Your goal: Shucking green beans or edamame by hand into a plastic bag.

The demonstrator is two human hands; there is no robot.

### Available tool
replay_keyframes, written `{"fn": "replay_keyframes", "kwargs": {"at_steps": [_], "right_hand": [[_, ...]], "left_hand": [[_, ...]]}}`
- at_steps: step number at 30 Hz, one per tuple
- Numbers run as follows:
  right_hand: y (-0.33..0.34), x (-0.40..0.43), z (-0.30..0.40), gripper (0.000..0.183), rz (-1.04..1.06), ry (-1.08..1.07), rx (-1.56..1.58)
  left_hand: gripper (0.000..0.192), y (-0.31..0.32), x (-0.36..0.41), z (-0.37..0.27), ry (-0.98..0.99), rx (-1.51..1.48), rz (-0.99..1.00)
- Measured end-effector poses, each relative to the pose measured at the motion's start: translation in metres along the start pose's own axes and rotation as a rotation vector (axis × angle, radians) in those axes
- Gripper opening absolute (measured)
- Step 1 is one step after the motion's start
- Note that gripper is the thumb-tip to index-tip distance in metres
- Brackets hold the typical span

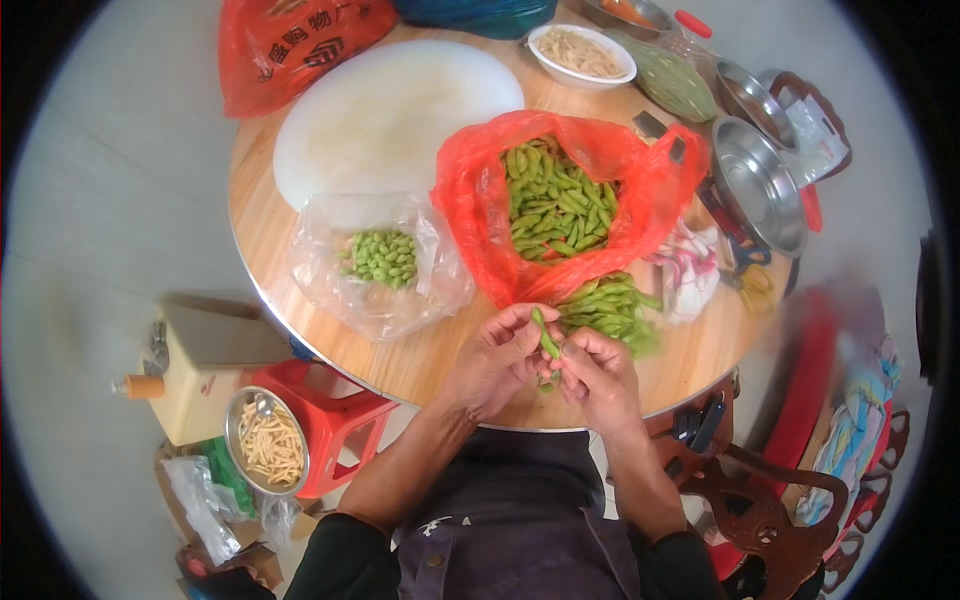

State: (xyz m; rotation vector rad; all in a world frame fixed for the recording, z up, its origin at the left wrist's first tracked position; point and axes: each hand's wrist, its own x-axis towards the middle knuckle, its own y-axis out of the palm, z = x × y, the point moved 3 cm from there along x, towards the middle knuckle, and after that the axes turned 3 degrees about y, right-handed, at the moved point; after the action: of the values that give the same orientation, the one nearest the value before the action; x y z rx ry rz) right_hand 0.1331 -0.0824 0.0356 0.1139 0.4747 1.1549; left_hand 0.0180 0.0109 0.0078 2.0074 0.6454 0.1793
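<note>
A green soybean pod (546,334) is pinched between the fingers of my left hand (504,358) and my right hand (598,371), above the near edge of the round wooden table (420,367). Just beyond my hands lies a pile of empty-looking green pods (611,307). Behind it, an open red plastic bag (480,217) holds many whole pods (562,202). To the left, a clear plastic bag (322,277) lies spread out with shelled green beans (382,259) in it. A small pod piece (546,386) shows below my fingers.
A round white cutting board (390,112) lies at the back left, a white bowl of pale strips (581,56) at the back. On the right are metal basins (757,180), a cloth (690,270) and scissors (752,285). A red stool (337,420) stands at lower left.
</note>
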Motion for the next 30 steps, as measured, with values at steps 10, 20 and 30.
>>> {"fn": "replay_keyframes", "kwargs": {"at_steps": [10, 20, 30], "right_hand": [[0.004, -0.002, -0.008, 0.031, -0.199, -0.104, -0.075], [0.008, 0.004, -0.013, 0.028, -0.273, 0.011, 0.229], [0.016, 0.005, -0.012, 0.035, -0.314, -0.056, 0.247]], "left_hand": [[0.033, 0.001, 0.003, -0.006, -0.027, 0.392, -0.141], [0.032, -0.005, 0.003, 0.001, -0.049, 0.189, -0.148], [0.03, -0.001, 0.006, 0.005, -0.019, 0.022, -0.073]]}}
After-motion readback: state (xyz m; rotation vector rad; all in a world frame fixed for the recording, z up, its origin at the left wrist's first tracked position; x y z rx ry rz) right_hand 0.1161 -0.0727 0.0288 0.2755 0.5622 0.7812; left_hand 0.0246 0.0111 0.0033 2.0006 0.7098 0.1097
